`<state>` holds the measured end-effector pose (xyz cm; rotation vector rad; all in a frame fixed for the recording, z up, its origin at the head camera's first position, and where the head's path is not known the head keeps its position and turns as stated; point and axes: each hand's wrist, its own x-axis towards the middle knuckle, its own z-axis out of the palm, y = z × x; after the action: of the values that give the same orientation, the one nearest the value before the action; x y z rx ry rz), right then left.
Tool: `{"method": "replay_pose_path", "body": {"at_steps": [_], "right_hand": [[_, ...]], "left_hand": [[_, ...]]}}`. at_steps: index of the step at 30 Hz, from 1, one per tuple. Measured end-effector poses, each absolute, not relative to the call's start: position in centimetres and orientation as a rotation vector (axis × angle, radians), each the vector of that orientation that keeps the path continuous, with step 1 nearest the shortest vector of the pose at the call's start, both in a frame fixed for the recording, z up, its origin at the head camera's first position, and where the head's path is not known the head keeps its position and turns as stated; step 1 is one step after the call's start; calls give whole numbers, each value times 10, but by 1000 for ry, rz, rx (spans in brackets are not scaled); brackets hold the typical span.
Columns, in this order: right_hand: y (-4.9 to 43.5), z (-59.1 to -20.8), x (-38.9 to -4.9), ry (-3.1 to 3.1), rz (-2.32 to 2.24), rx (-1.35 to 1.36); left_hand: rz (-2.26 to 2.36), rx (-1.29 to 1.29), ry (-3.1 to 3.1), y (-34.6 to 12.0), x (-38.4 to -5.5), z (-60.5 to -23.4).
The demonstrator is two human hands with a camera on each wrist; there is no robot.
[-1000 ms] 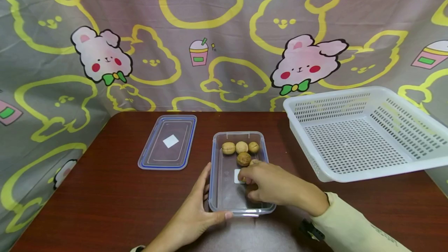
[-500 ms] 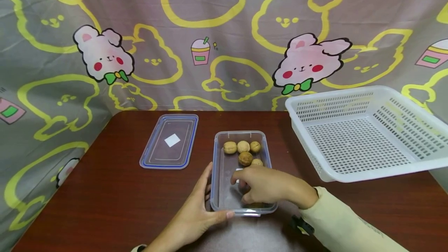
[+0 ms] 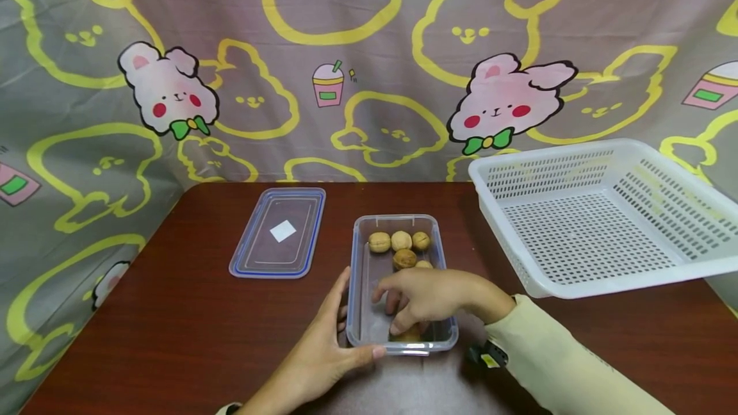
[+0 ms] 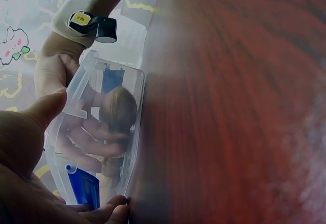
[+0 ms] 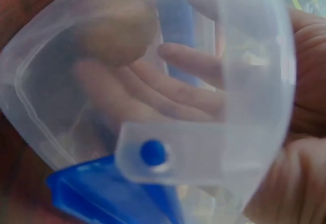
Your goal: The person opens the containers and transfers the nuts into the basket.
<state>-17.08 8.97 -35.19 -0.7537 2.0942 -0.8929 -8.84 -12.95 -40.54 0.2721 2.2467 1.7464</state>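
A clear plastic food box stands lidless in front of me in the head view. My left hand grips its near left corner, thumb over the front rim and fingers along the side wall. Several walnuts lie at the far end inside. My right hand is down in the box, palm downward, its fingers spread apart. Just under its thumb, by the front wall, lies another walnut. Through the wall, the left wrist view shows this walnut beside the right fingers. A white label on the box floor is hidden.
The box's clear lid, with a blue seal and a white label, lies to the left. At the right stands a large white perforated plastic basket. A cartoon-print curtain hangs behind the dark red wooden table.
My right hand has moved left and toward the front of the box, and its fingers have spread. The walnut at the front now shows more. My left hand stays on the corner.
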Motion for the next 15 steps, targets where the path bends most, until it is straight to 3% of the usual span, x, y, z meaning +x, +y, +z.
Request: {"method": "replay_pose_path", "body": {"at_steps": [15], "right_hand": [[82, -376, -170, 1817, -1254, -668]], "left_hand": [[1700, 293, 2300, -130, -88, -405]]}}
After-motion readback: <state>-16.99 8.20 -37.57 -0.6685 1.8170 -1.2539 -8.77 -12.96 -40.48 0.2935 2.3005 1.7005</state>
